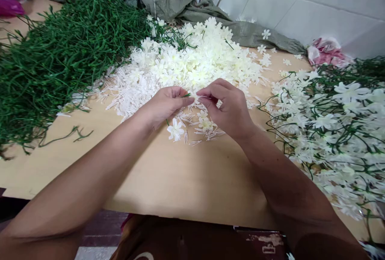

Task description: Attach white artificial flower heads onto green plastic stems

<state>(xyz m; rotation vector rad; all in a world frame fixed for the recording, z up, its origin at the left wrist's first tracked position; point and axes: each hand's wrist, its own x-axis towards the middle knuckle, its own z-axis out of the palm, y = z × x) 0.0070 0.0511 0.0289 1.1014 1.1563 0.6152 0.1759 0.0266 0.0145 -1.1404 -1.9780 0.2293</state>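
My left hand (168, 103) is closed in a pinch on a green artificial flower stem (187, 95), whose tip shows between thumb and finger. Below that hand hangs a white flower (175, 130), seemingly on a branch of the same stem. Close by on the right, my right hand (230, 107) pinches a small, thin white piece (197, 96), perhaps a stamen; its exact shape is too small to tell. The fingertips of both hands are nearly together. Under and behind them lie loose white stamens (129, 93) and a heap of white fabric blossoms (204, 59).
A large pile of green stems (75, 39) covers the table's left side. On the right lie many white flowers on stems (327, 131). Grey-green cloth (255, 35) runs along the tiled wall (285, 3). The wooden table's (180, 179) front edge is near my body.
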